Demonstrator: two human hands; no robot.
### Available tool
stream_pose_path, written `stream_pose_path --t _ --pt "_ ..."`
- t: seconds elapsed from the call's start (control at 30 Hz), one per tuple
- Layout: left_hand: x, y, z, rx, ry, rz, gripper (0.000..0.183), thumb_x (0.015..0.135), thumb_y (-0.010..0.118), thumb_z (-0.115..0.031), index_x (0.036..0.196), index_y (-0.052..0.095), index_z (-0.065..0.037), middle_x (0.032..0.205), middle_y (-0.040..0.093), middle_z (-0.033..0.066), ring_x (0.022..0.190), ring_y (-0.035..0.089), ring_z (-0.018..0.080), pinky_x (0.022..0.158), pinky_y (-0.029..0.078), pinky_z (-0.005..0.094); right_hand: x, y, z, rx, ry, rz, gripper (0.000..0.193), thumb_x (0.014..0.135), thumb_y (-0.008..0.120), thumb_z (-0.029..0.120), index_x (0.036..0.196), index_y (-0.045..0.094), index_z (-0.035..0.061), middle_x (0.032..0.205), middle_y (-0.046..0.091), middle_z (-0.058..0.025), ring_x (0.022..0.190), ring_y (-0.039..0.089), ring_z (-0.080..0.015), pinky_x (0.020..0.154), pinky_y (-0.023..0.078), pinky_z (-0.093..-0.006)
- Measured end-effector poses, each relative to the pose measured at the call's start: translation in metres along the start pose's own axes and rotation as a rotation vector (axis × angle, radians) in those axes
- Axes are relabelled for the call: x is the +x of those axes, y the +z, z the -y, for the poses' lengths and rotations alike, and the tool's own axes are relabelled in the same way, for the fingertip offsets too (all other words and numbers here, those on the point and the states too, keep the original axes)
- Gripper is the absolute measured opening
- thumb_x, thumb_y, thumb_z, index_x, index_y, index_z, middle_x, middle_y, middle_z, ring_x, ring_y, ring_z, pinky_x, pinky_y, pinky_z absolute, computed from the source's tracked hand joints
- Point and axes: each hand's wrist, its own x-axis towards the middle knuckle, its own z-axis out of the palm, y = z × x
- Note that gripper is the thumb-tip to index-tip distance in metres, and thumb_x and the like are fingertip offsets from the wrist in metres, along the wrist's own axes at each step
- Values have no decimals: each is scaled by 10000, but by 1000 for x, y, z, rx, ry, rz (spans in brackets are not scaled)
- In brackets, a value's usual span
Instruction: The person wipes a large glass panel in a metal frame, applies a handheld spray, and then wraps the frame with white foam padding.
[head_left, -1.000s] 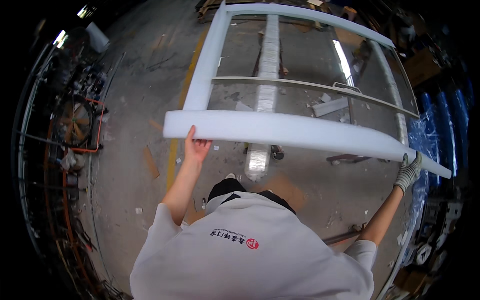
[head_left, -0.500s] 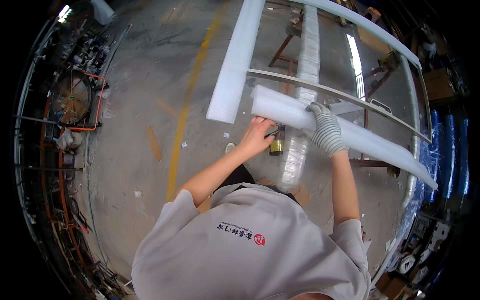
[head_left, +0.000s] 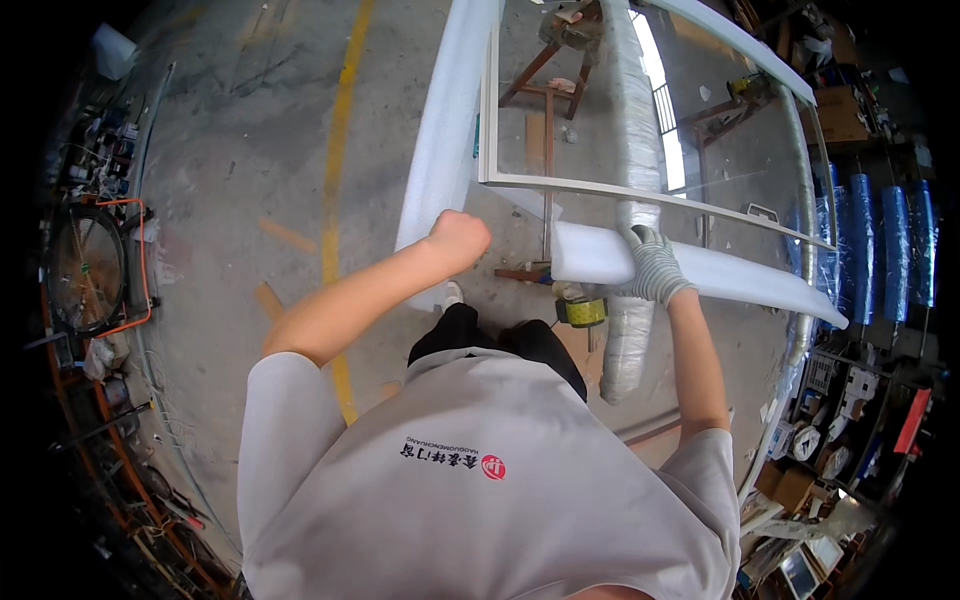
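Note:
My right hand (head_left: pixel 657 266), in a striped grey-white glove, grips a long white foam strip (head_left: pixel 745 277) near its left end. That strip slopes down to the right, just on my side of a pale window frame (head_left: pixel 620 194) with a glass pane. My bare left hand (head_left: pixel 461 239) is closed in a fist beside the lower part of a second white foam strip (head_left: pixel 440 130), which runs along the frame's left side. Whatever the fist holds is hidden, and whether it touches that foam I cannot tell. Beneath the right hand runs a plastic-wrapped beam (head_left: pixel 628 350).
A yellow-and-black pad (head_left: pixel 582 312) sits beside the beam. Brown trestle legs (head_left: pixel 548 90) show through the glass. Blue-wrapped rolls (head_left: pixel 893 240) stand at the right. At the far left is a large round fan (head_left: pixel 88 268). A yellow line (head_left: pixel 338 150) crosses the floor.
My left hand has pulled away leftward from the held strip's end and closed; a dark thing in its fingers no longer shows. The held strip now lies farther below the frame's bar.

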Motion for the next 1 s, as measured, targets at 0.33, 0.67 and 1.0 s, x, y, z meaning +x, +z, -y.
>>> stream_pose_path --t 0.33,0.67,1.0 --pt "-27 10 -9 -1754 263 -359 1143 587 822 -181 1437 61 -124 1475 136 113 1361 152 247 1096 155 395 53 -35 37 605 -350 205 952 473 827 391 1252 417 31 1135 421 -218 1125 404 -382 964 357 -426" --pt "-6 30 -18 -1703 -208 -769 920 645 788 -128 1368 224 -60 1138 500 131 1097 466 205 926 380 349 79 -41 72 442 -379 -66 972 458 811 380 1254 389 16 1122 419 -212 1098 409 -393 948 360 -452" --pt "44 68 59 -2212 -181 -147 372 876 573 -192 1204 504 -31 1109 569 48 983 530 110 837 435 264 88 -40 91 241 -321 283 518 685 665 465 1001 584 63 807 619 -151 775 609 -317 694 472 -385"
